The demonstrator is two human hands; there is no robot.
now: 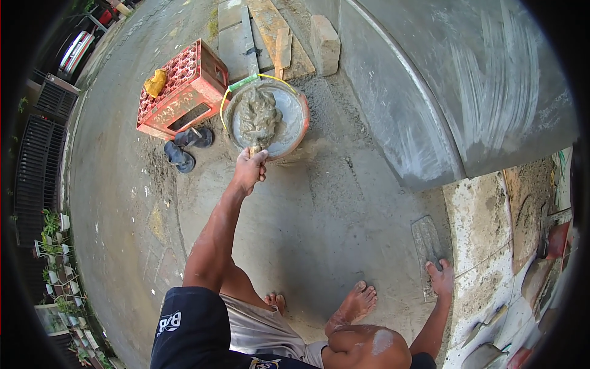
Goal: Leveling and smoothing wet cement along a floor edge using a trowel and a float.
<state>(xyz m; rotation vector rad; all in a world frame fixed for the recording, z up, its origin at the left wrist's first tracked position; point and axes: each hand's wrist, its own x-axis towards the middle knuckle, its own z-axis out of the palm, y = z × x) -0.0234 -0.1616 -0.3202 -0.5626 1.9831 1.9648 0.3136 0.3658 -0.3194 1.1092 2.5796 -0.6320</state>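
My left hand [249,171] is closed round the short handle of a trowel. The trowel's blade is hidden under a heap of wet grey mortar [258,114], which shows over the bucket [304,123]; whether it is lifted clear of the bucket I cannot tell. A yellow-and-green bucket handle [249,80] leans over the far rim. Low on the right, my right hand [440,278] grips a rectangular plastering trowel [425,237], its long flat face smeared with grey. That tool is down near the ground, beside the pale wall base.
Left of the bucket stands a red crate [184,92] with a yellow cloth-like lump [155,83] on top. Dark sandals [179,157] lie before it. Beyond are boards [279,37] and a concrete block [324,44]. A grey plastered wall [491,80] rises at right.
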